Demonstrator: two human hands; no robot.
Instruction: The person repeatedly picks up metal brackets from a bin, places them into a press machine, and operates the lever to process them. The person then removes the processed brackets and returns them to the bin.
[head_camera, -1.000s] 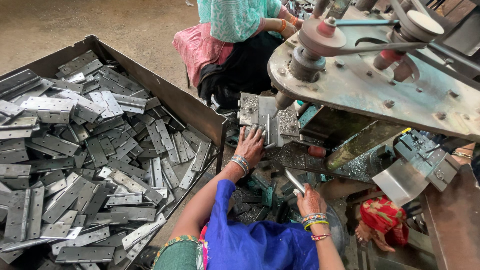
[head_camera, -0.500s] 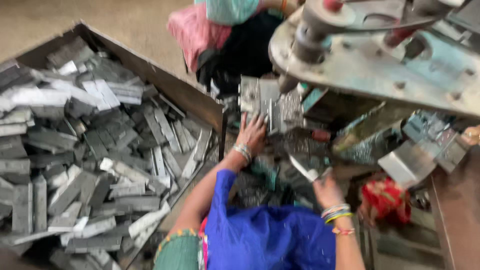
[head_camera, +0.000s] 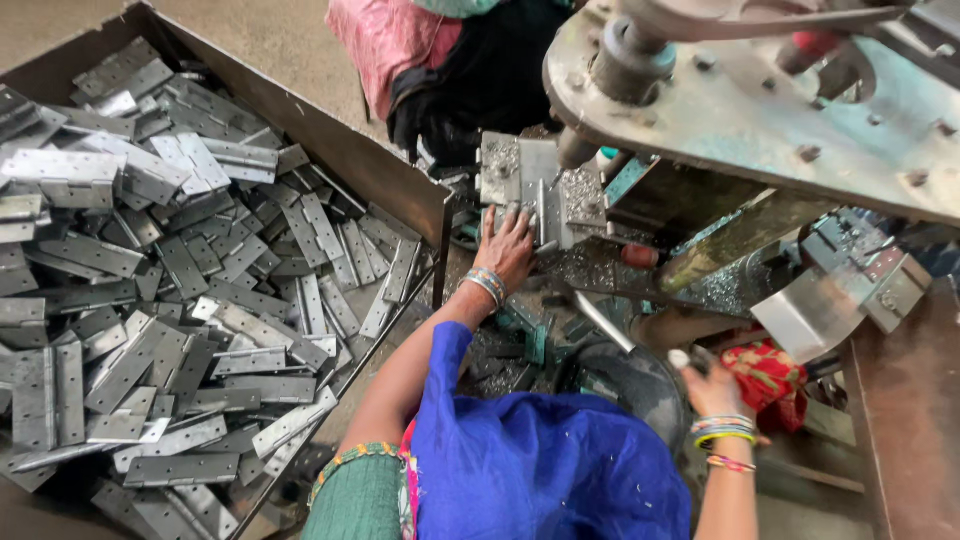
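Metal press (head_camera: 740, 110) above us, our left hand (head_camera: 508, 245) flat and open on a hinge plate (head_camera: 528, 190) under it, our right hand (head_camera: 712, 385) gripping a thin rod (head_camera: 610, 325) below, bin of hinges (head_camera: 180, 280) beside.

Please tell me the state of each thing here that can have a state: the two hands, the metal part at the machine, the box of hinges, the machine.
left hand: palm down, pressing a metal part on the machine bed.
metal part: lying flat under the press.
right hand: drawn back low, closed around a thin metal rod.
box: open, heaped with loose flat grey hinges.
machine: whether running cannot be told.
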